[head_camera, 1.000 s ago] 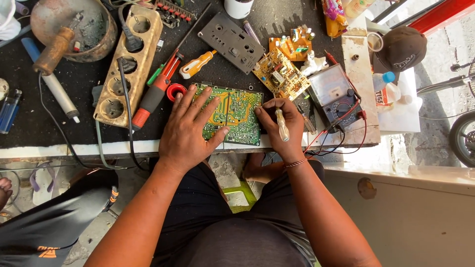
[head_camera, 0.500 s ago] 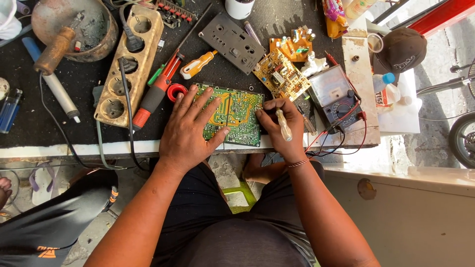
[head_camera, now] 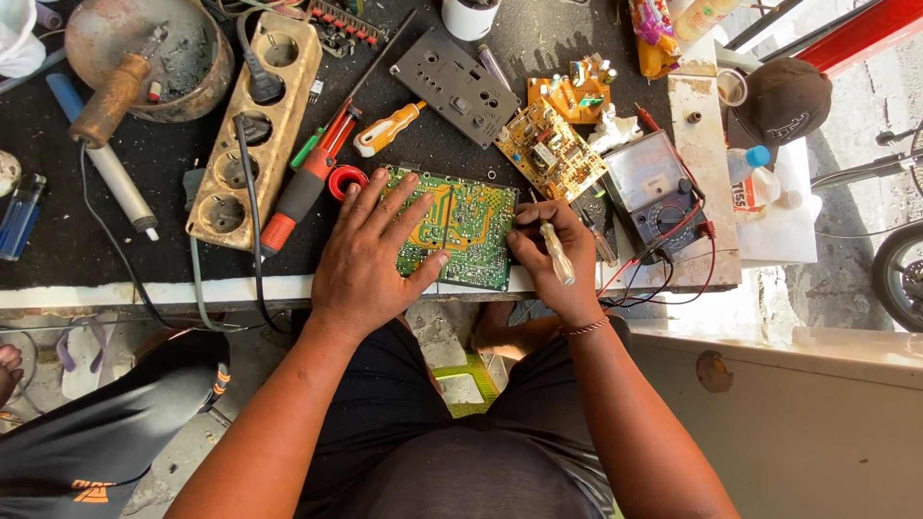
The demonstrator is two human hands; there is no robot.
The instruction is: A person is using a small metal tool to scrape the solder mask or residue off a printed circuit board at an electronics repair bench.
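Observation:
A green circuit board [head_camera: 468, 227] lies solder side up at the front edge of the dark workbench [head_camera: 173, 207]. My left hand [head_camera: 370, 255] presses flat on the board's left part, fingers spread. My right hand [head_camera: 553, 255] is closed around a small screwdriver with a clear yellowish handle [head_camera: 557, 254], its tip at the board's right edge.
Behind the board lie yellow circuit boards [head_camera: 550, 146], a grey panel [head_camera: 454, 86], an analogue multimeter [head_camera: 654, 187] with red and black leads, a red tape roll [head_camera: 347, 181], orange screwdrivers [head_camera: 385, 130] and a wooden socket strip [head_camera: 252, 125]. Another person's dark-clothed leg [head_camera: 106, 423] is at lower left.
My right hand has shifted slightly towards the board's right edge with the screwdriver. My left hand stays pressed on the board.

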